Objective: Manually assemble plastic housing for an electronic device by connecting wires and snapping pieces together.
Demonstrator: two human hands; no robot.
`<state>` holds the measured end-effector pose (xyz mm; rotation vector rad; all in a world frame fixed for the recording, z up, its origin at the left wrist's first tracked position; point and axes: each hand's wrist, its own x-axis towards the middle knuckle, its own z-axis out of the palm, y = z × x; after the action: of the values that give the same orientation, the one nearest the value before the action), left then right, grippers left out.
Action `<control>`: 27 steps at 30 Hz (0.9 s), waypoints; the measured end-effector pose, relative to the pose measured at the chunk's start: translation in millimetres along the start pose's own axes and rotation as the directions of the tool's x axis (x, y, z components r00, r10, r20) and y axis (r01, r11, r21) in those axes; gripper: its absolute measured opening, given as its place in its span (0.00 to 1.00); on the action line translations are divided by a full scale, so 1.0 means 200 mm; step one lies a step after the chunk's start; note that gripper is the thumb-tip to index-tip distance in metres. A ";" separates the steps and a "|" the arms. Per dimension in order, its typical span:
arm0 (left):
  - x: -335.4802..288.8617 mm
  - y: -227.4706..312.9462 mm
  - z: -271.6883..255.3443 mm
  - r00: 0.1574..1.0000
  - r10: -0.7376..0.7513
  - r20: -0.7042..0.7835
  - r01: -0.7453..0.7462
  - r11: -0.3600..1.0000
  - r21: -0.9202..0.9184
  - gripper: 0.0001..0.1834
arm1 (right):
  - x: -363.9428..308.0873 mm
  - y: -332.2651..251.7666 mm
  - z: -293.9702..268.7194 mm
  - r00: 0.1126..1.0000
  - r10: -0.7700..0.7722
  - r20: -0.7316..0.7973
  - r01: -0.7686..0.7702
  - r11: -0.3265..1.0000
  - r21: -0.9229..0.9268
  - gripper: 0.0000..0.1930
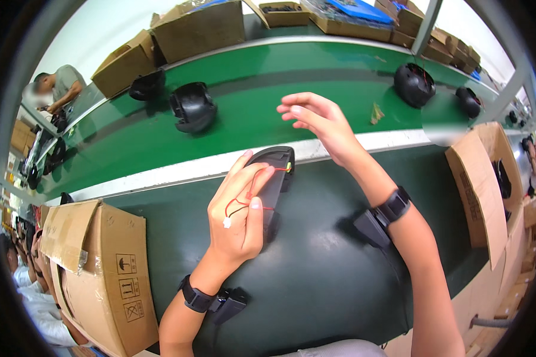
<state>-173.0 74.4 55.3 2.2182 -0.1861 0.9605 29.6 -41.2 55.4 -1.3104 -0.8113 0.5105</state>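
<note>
My left hand (232, 223) is wrapped around a long, curved black plastic part (272, 191), held over the dark green worktable (315, 250). Thin red and black wires (240, 202) run from this part across the back of my fingers. A small white connector (227, 222) at their end lies against my hand. Up and to the right, my right hand (324, 122) hovers near the belt's edge with nothing in it, its fingers stretched out and slightly bent. Each wrist wears a black strap with a small dark box on it.
Beyond the table runs a green conveyor belt (244, 89) bearing rounded black shells (193, 107), with another shell (414, 85) at the right. An open cardboard box (110, 268) stands at left, another (466, 190) at right. More cartons (199, 30) line the far side; a person (65, 83) sits far left.
</note>
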 end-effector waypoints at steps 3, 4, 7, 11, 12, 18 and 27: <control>-0.01 -0.01 -0.08 0.999 0.001 -0.046 0.003 0.997 0.076 0.20 | 0.25 0.07 0.12 0.985 -0.119 0.124 0.156 0.924 -0.348 0.18; -0.03 -0.02 -0.11 0.998 0.006 -0.062 0.001 0.995 0.101 0.20 | 0.31 0.08 0.17 0.971 -0.162 0.177 0.233 0.810 -0.538 0.19; -0.05 -0.04 -0.19 0.995 0.000 -0.102 0.018 0.984 0.176 0.20 | 0.40 0.14 0.38 0.818 -0.402 0.410 0.569 0.473 -0.672 0.24; -0.10 -0.08 -0.25 0.992 -0.037 -0.117 0.064 0.969 0.237 0.20 | 0.46 0.24 0.55 0.779 -0.345 0.523 0.615 0.267 -0.742 0.16; -0.12 -0.08 -0.26 0.991 -0.054 -0.121 0.083 0.966 0.244 0.20 | 0.44 0.23 0.56 0.774 -0.458 0.438 0.602 0.315 -0.734 0.13; -0.16 -0.08 -0.29 0.993 -0.069 -0.100 0.086 0.981 0.175 0.22 | 0.31 0.02 0.24 0.877 -0.417 -0.237 0.325 0.880 -0.347 0.10; -0.11 -0.05 -0.12 0.999 0.032 -0.038 -0.028 0.994 0.105 0.19 | -0.37 0.14 0.14 0.989 0.145 -0.004 -0.142 0.973 0.180 0.14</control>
<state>-198.3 93.6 46.5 2.2955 -0.1541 1.0511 -35.1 -71.9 13.3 -1.2093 -0.6430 0.6713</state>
